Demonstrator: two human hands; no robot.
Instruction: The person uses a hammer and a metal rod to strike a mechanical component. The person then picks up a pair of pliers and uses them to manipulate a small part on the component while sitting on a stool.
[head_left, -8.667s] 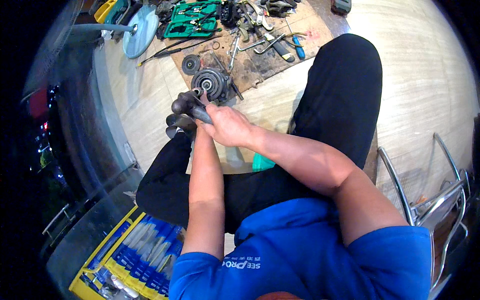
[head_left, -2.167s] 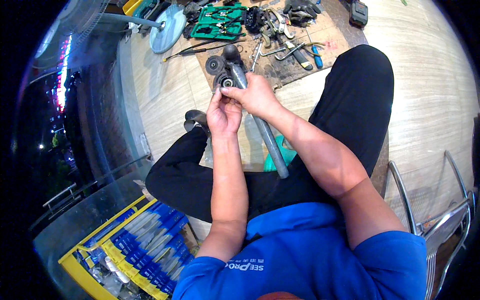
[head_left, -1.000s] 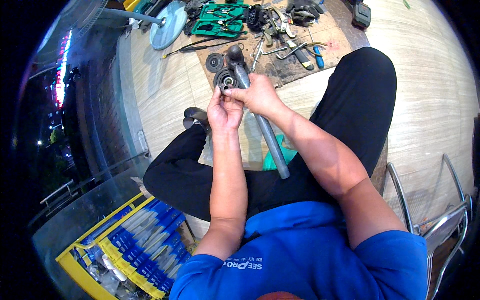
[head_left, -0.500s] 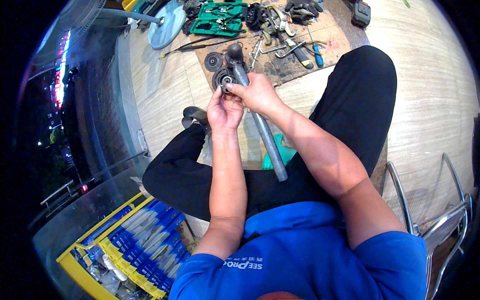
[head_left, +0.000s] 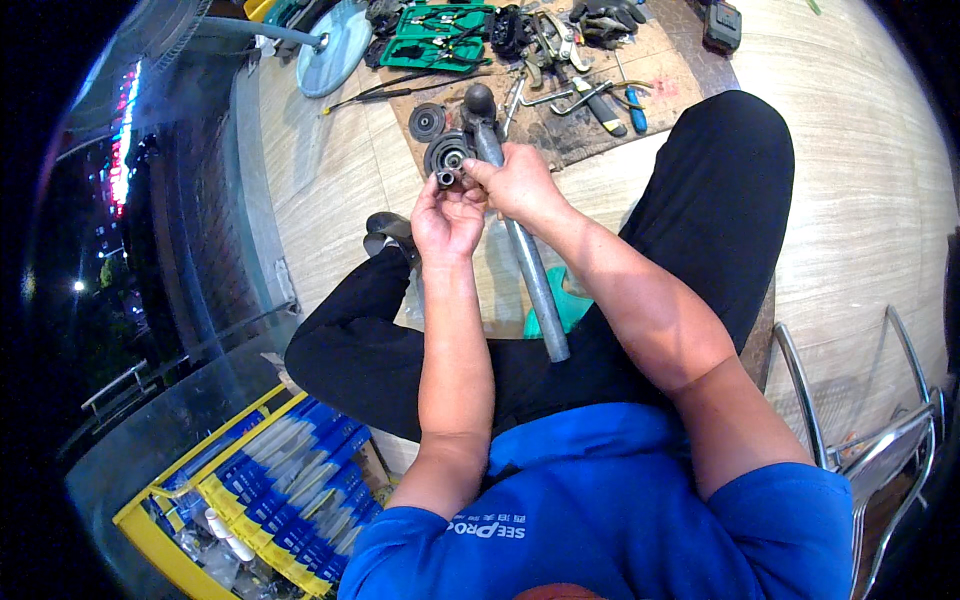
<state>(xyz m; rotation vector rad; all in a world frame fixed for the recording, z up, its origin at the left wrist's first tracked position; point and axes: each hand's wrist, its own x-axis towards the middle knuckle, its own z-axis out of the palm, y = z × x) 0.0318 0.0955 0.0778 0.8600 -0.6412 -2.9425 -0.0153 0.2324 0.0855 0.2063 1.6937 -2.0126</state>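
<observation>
My right hand (head_left: 525,185) is wrapped round a hammer (head_left: 537,285) with a grey tubular metal handle and a rounded head. The head points away from me, and the handle's end hangs over my lap. Close beside it, my left hand (head_left: 447,228) is palm up, its fingertips pinching a small metal bushing (head_left: 446,179) with a round hole. My right thumb reaches toward this part. Just past the fingertips lies a dark grooved pulley (head_left: 437,146) with a ring-shaped centre, partly hidden by my hands. A second dark pulley (head_left: 427,122) lies flat beyond it.
A stained board (head_left: 660,110) carries pliers (head_left: 636,108), a yellow-and-black handled tool (head_left: 605,115) and a green tool case (head_left: 437,38). A round-based stand (head_left: 332,60) is at far left. A yellow rack (head_left: 200,480) stands near left, a metal-framed chair (head_left: 810,390) at right.
My right hand and the hammer have shifted slightly, the handle's end swinging a little left. The bushing in my left fingertips has turned, its hole now showing more plainly.
</observation>
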